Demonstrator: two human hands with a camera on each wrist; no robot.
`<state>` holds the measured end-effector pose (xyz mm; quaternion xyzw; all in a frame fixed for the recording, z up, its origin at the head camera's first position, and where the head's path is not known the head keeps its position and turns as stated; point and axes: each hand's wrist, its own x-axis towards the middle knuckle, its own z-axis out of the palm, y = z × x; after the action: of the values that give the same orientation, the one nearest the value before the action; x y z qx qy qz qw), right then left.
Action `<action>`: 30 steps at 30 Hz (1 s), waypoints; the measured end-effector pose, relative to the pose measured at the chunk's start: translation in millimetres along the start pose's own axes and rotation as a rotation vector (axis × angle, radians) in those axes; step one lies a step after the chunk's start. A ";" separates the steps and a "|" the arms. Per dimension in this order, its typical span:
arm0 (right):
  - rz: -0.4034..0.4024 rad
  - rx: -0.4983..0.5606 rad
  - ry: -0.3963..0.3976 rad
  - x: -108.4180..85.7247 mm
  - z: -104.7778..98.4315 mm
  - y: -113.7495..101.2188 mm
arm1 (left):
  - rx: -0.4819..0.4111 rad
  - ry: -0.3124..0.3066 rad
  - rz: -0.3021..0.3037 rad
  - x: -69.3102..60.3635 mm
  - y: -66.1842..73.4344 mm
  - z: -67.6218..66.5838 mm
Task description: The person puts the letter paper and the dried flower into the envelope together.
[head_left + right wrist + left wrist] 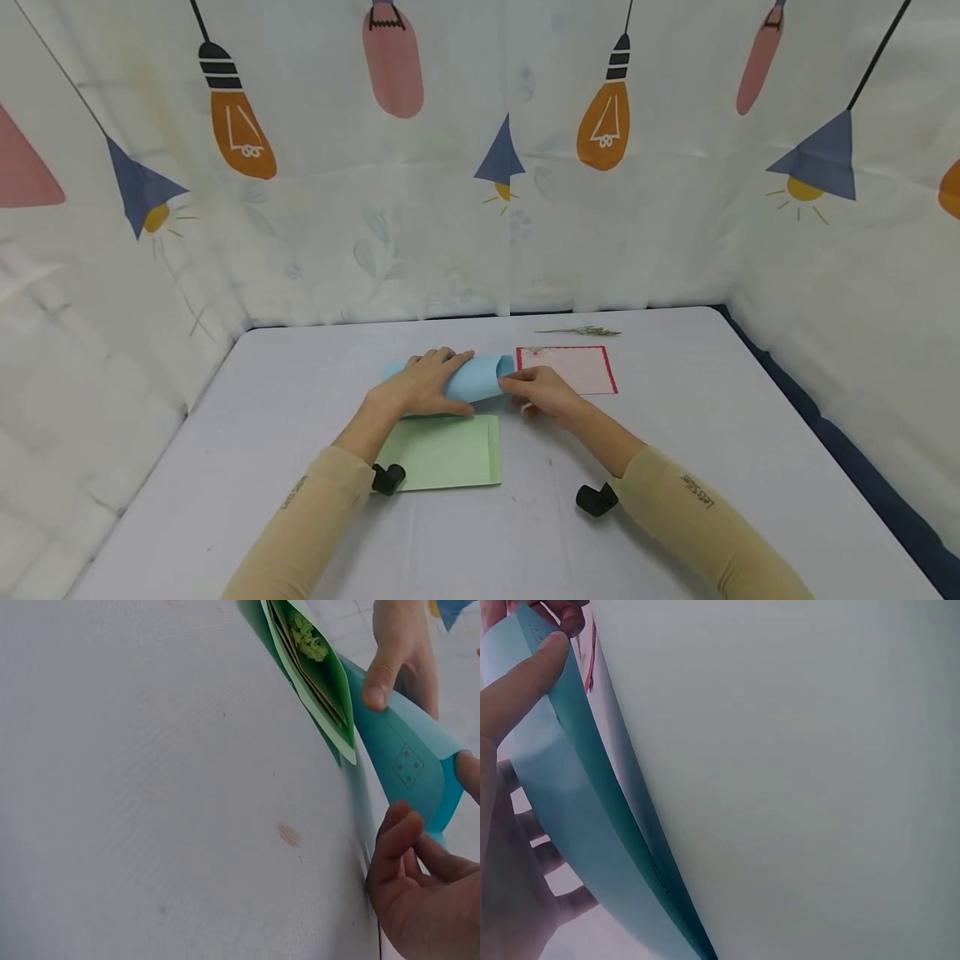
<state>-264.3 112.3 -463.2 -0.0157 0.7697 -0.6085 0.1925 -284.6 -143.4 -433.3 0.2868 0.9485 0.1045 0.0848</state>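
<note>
Right hand (546, 392) pinches the blue paper (476, 382) at its three o'clock end, while the left hand (426, 385) lies spread across its nine o'clock side. The paper curves above the worktop (690, 400), with a green envelope (450, 454) at six o'clock. Good handling probably calls for light palm pressure and a level pinch, avoiding stray creases.

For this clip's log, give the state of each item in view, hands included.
Blue paper: bent into a curve
Left hand: resting on the blue paper
Right hand: pinching the blue paper's edge
Green envelope: lying down, one end gaping
Yellow-green tuft: inside that end
Red-edged card: lying flat
Sprig: lying flat
</note>
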 end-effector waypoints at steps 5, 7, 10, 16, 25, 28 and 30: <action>-0.015 0.023 -0.015 -1.6 -6.0 1.4 | -0.015 -0.004 -0.012 0.5 -2.0 0.7; -0.017 0.026 -0.016 -2.4 -9.1 2.6 | -0.022 -0.006 -0.017 0.6 -3.0 1.3; -0.021 0.041 -0.011 -4.9 -14.9 3.0 | -0.026 -0.006 -0.018 1.1 -3.8 2.1; -0.034 0.045 0.004 -9.7 -30.5 3.5 | -0.027 -0.002 -0.002 3.5 -3.9 2.9; -0.009 0.049 0.096 -5.6 -62.8 10.2 | -0.016 -0.009 -0.003 3.5 -5.9 3.7; -0.002 0.044 0.142 -2.6 -76.3 13.5 | -0.008 -0.008 0.000 3.3 -6.2 4.0; 0.012 0.031 0.167 -2.0 -84.5 16.1 | -0.007 -0.009 -0.001 3.2 -6.0 4.1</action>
<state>-285.8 195.6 -462.2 0.0425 0.7736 -0.6185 0.1315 -289.4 -145.8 -439.1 0.2865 0.9479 0.1063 0.0901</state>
